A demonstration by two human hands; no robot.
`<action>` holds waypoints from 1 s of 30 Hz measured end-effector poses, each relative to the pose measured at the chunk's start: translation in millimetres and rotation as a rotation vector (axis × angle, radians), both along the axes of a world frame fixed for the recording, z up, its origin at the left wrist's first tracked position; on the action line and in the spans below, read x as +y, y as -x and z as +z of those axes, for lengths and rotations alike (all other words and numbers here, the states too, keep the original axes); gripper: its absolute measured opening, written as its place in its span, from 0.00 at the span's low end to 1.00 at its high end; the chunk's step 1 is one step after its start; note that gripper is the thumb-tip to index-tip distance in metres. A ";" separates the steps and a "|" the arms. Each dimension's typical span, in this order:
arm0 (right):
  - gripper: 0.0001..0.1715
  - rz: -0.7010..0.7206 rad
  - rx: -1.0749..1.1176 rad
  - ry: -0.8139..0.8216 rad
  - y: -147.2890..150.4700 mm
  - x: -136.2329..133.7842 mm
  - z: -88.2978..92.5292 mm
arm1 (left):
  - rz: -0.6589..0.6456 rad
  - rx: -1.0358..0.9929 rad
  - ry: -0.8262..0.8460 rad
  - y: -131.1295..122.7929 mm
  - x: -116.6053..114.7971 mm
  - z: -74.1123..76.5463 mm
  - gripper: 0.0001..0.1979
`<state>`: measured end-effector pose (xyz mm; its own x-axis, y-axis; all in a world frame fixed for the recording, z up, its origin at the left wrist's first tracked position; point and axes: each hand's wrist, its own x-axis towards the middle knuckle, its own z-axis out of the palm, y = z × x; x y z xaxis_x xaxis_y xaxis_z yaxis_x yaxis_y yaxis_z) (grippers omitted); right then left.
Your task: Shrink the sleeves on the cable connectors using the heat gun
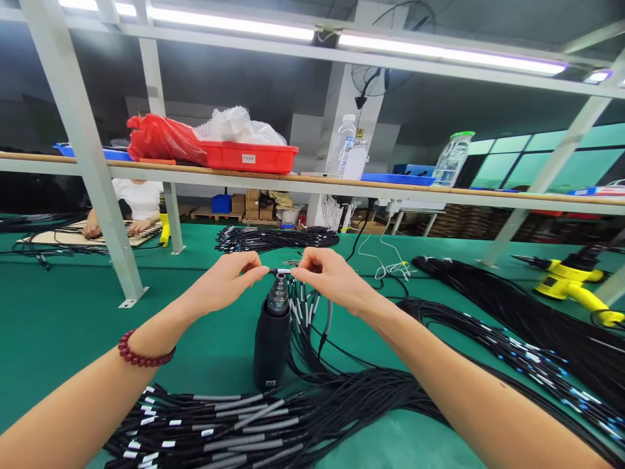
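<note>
One head-worn camera looks forward and down over the forearms, with the hands fairly near at frame centre, the worktop across the lower half and the shelf crossing above.

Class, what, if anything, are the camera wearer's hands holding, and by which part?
A thin black cable with a white band: the left hand pinches the dark part beside the band, the right hand the band's other end.

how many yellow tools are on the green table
2: one yellow tool at the far right of the green table, and a second yellow tool at the left, beside a shelf post. Others may be hidden behind posts or cables.
</note>
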<state>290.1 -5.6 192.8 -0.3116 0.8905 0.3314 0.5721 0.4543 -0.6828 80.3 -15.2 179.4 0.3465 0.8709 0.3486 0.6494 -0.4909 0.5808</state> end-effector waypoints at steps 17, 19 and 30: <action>0.14 0.098 -0.094 -0.094 -10.3 2.5 1.6 | -0.016 -0.029 0.081 3.6 2.7 0.1 0.23; 0.14 0.108 -0.093 -0.099 -10.4 1.2 1.3 | -0.022 -0.026 0.099 2.3 2.4 0.1 0.26; 0.10 0.101 -0.042 -0.083 -11.4 4.9 -0.6 | 0.027 -0.049 -0.015 -0.7 0.0 1.8 0.19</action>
<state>301.6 -0.6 192.2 -0.4136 0.8237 0.3877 0.5475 0.5653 -0.6170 81.0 -15.3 181.2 0.3054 0.8741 0.3778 0.6334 -0.4827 0.6048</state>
